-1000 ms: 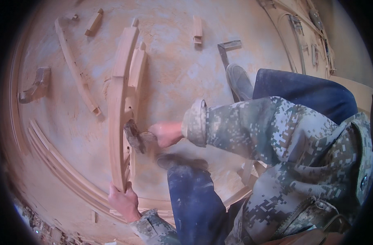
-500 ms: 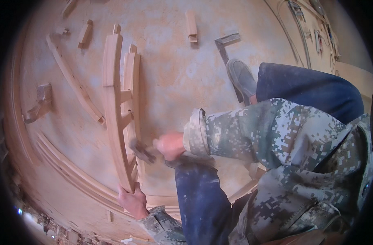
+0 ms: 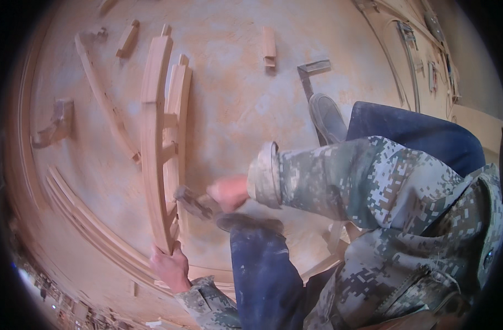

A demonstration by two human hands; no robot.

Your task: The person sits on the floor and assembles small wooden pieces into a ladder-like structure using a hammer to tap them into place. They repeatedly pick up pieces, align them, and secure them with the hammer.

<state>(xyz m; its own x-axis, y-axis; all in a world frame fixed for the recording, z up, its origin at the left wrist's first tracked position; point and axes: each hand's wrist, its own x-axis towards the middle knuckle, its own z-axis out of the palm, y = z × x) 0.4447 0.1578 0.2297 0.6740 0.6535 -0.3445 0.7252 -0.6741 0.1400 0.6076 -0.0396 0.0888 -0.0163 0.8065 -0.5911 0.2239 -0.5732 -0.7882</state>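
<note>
A pale wooden frame stands in front of me, with two long rails, short crosspieces between them and tenons at the far ends. My left hand is closed round its lower near end. Beside the rails, my right hand grips a hammer with a dark head. Motion smears that hand, and its fingers hide most of the handle. The hammer head is close to the inner rail and the lower crosspieces; whether it touches them I cannot tell.
Loose wood pieces lie around: a long bar, short blocks and a bundle of strips. A metal square lies by my shoe. A dark-ended tool or block sits left; cables and tools line the far right.
The view has shifted slightly, and the wooden frame stands a little more upright in it. Both hands keep their holds. The hammer remains beside the inner rail.
</note>
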